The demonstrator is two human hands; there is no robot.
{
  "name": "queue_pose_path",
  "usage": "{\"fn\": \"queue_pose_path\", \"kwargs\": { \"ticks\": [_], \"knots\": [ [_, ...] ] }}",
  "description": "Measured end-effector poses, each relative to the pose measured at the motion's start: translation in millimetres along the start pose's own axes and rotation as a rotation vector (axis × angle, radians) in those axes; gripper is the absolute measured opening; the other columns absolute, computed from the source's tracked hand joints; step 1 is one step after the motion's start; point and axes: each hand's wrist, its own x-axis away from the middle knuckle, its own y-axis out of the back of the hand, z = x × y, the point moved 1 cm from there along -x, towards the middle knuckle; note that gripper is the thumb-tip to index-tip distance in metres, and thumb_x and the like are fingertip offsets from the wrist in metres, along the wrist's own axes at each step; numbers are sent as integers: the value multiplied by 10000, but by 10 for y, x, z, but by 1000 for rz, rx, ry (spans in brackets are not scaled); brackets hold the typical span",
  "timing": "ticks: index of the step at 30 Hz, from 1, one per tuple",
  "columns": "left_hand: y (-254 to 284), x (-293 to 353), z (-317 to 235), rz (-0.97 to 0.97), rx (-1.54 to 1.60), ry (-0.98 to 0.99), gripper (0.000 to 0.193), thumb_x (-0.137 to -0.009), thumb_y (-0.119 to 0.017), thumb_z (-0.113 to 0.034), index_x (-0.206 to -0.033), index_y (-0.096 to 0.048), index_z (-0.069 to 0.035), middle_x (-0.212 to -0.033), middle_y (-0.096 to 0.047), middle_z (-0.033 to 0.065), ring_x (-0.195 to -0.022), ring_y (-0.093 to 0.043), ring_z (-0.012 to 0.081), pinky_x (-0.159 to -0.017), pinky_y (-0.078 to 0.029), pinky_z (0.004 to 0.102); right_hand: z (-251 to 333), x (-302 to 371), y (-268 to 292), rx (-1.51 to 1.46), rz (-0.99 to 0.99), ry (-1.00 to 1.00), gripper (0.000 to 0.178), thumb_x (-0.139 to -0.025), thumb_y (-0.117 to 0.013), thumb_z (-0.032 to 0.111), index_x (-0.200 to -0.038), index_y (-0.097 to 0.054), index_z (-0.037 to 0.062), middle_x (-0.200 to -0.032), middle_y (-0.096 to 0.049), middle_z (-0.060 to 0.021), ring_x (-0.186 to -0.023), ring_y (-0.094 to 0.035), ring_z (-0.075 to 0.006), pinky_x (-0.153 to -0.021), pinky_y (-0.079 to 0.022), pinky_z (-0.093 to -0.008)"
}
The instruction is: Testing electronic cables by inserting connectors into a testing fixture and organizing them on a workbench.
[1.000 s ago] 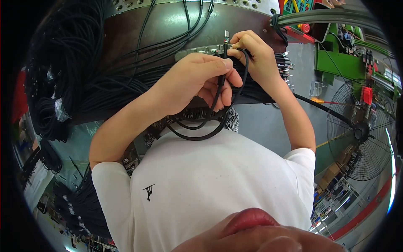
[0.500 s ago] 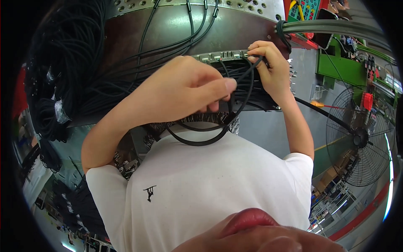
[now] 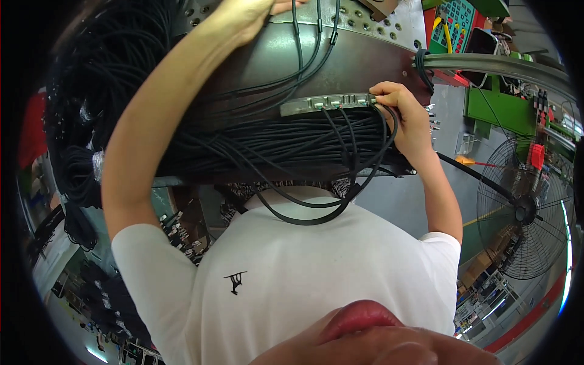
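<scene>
- Two hands worked overhead: my right hand (image 3: 404, 118) pinched a black cable (image 3: 365, 176) at the grey connector strip (image 3: 328, 102), centre frame.
- Curved metal panel (image 3: 359, 61) and fan (image 3: 526, 210) filled the workshop.
- My left hand (image 3: 243, 15), cut off at the top edge; I couldn't tell its grip.

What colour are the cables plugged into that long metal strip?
Black cables, seen in the head view, hanging from the grey strip.

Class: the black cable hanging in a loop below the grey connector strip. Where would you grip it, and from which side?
Probably the bottom of the black cable's hanging loop, approached from below: it hangs free of the bundled black cables, away from the grey connector strip where the right hand works.
</scene>
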Motion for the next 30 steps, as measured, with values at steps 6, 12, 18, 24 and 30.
{"fn": "queue_pose_path", "kwargs": {
  "ticks": [6, 12, 18, 24, 30],
  "knots": [
    [-47, -67, 377, 500, 327, -79, 356, -1071, -387, -305, -1039, -607, -27, -709, -592, 33, -636, -588, 179, -654, -552, 365, -3, -1169, 351, 395, 44, 208, 217, -932, -609, 75, -1125, -639, -20, -1092, -665, -67, -1000, -617, -137, -877, -471, -295],
    [-181, -74, 309, 355, 255, 42, 270, -1034, -456, -247, -1082, -602, -25, -785, -627, 83, -643, -643, 226, -623, -590, 390, -1070, -2625, 86, 214, -278, 252, 210, -948, -606, 203, -907, -666, 6, -831, -670, -174, -721, -620, -236, -640, -492, -380],
    [-202, -58, 225, 319, 254, 96, 464, -1076, -350, -372, -1117, -627, -1, -828, -637, 63, -733, -632, 209, -750, -567, 386, -613, -2480, -2, 464, -422, 65, 190, -948, -563, 178, -882, -657, 26, -787, -641, -150, -722, -610, -295, -649, -475, -434],
    [-92, 659, -33, 348, 151, 64, 475, -1068, -396, -331, -1244, -534, 87, -799, -576, 21, -703, -563, 124, -771, -529, 310, 182, -1824, 82, 400, -415, 411, 211, -892, -683, 226, -889, -685, 15, -738, -640, -128, -662, -599, -273, -626, -483, -390],
    [-182, 1101, -118, 369, 155, 134, 289, -1039, -445, -267, -808, -513, -107, -553, -303, -90, -508, -281, 45, -471, -241, 224, 176, -1558, 191, 257, -292, 302, 160, -895, -674, 93, -1004, -706, -20, -785, -649, -106, -667, -609, -209, -626, -481, -311]
  ]
}}
